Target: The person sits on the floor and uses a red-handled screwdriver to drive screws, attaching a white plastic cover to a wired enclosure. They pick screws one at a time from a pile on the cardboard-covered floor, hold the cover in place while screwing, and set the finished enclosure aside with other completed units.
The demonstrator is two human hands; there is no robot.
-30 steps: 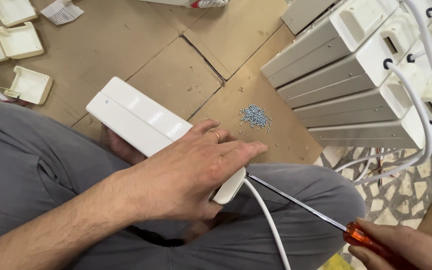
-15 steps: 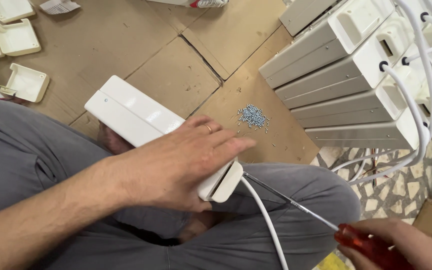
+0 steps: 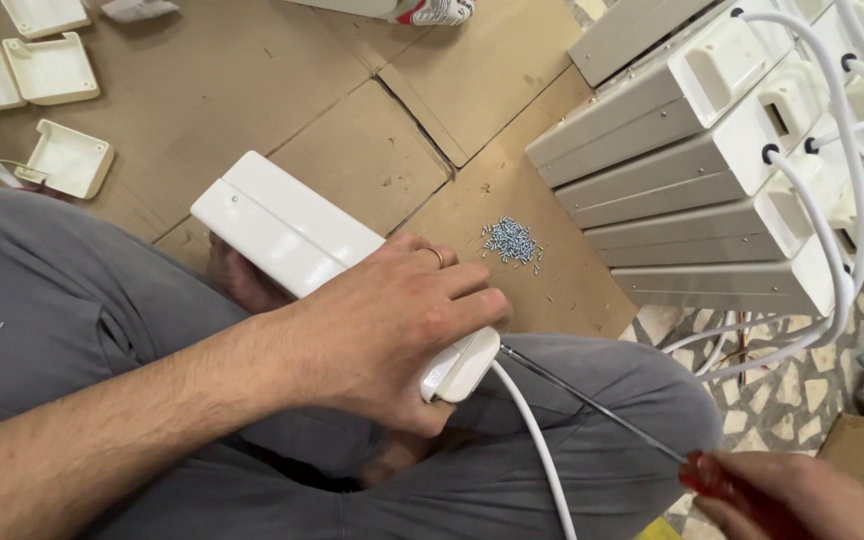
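Power strip [image 3: 302,232]: long white plastic casing, lying slantwise from the centre left of the frame down to the middle, resting across the person's lap in grey trousers [image 3: 72,320].
Left hand [image 3: 392,330]: laid over the lower end of the power strip, fingers curled round it and gripping firmly; a ring shows on one finger.
Right hand [image 3: 802,495]: in the lower right corner, closed round the red handle of a screwdriver [image 3: 592,402]; only part of the hand is in view.
Screwdriver tip: the thin metal shaft runs up and left to the lower end of the power strip, just beside the left hand's fingertips; whether it sits in a screw I cannot tell.
Cord [image 3: 537,450]: white, leaving the lower end of the power strip and running down over the trousers to the bottom edge.
Screws [image 3: 512,240]: a small heap of silvery ones on the cardboard [image 3: 282,90], right of centre, just above the left hand.
Stack of strips [image 3: 712,170]: several more white casings piled at the upper right, with white cords looping off them.
Small covers [image 3: 52,70]: cream plastic pieces lying in the upper left corner.
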